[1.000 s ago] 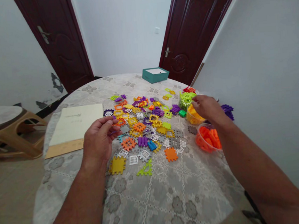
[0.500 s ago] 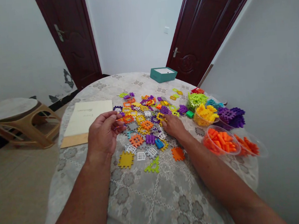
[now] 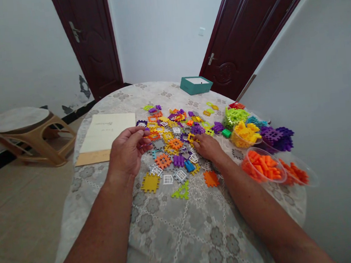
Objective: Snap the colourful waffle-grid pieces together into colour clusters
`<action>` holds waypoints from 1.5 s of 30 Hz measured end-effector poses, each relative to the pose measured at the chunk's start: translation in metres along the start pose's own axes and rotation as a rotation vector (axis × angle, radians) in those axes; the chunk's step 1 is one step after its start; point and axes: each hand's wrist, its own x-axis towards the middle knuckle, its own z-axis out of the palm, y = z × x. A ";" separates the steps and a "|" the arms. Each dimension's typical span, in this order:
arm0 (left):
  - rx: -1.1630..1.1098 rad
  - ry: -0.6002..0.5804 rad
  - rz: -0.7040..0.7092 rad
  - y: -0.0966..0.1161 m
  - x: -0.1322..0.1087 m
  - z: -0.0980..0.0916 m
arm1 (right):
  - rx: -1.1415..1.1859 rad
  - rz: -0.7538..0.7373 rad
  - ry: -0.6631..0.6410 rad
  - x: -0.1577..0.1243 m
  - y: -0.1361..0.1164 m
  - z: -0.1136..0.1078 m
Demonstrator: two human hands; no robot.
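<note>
My left hand [image 3: 129, 147] is raised over the left edge of a heap of plastic building blocks, thumb and forefinger pinched on a small purple block [image 3: 146, 131]. My right hand [image 3: 208, 146] reaches into the heap's right side, fingers closed at a yellow square frame block [image 3: 191, 138]; its fingertips are partly hidden. Between the hands lie an orange window block [image 3: 175, 143], a purple ribbed block [image 3: 178, 161] and a blue block [image 3: 189, 166]. Nearer to me are a yellow square block [image 3: 150, 183], a green triangular block [image 3: 181, 191] and an orange square block [image 3: 211, 178].
At the right stand clear tubs of sorted blocks: yellow [image 3: 246, 134], orange [image 3: 263, 167], purple [image 3: 274, 137] and a green pile [image 3: 235, 116]. A teal box [image 3: 195, 85] sits at the back. Left of the heap lies a paper sheet [image 3: 110, 131]. A stool [image 3: 31, 136] stands beyond.
The view has shifted slightly, so everything appears a little to the right. Both hands keep nearly the same places over the blocks.
</note>
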 end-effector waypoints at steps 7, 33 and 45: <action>0.022 -0.034 -0.025 -0.002 0.001 -0.001 | 0.292 -0.014 0.252 -0.006 0.006 -0.005; 0.590 -0.495 -0.175 -0.052 -0.031 0.037 | 2.099 0.366 -0.463 -0.059 -0.038 -0.015; 0.640 -0.485 -0.159 -0.048 -0.028 0.036 | 1.846 0.163 -0.353 -0.061 -0.049 -0.005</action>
